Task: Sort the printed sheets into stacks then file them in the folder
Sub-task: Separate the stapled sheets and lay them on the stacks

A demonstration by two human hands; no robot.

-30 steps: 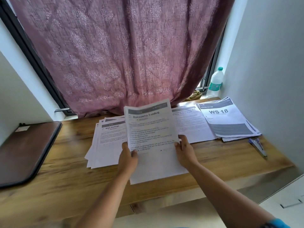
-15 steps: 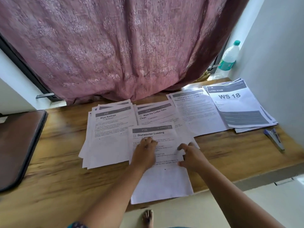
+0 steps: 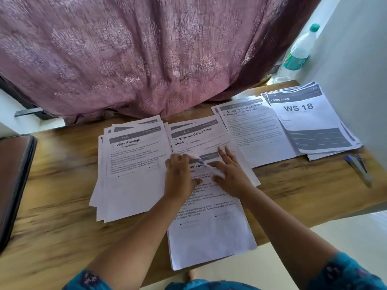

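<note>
A "Dishwasher Loading" sheet lies on the wooden table, its lower end hanging over the front edge. My left hand is at its top edge, fingers curled on a turned-up corner of paper. My right hand rests flat beside it with fingers spread, partly on the "Wipe the Coffee Table Clean" stack. Further stacks lie in a row: "Wipe Railings" on the left, "Charging Small Items" and "WS 18" on the right. The brown folder lies shut at the far left.
A blue stapler lies near the table's right edge. A plastic water bottle stands at the back right corner by the white wall. A mauve curtain hangs behind the table. A bare foot shows below the front edge.
The sheet I held up in both hands has come down onto the table. Both hands slid up to its top edge, where a corner has curled up.
</note>
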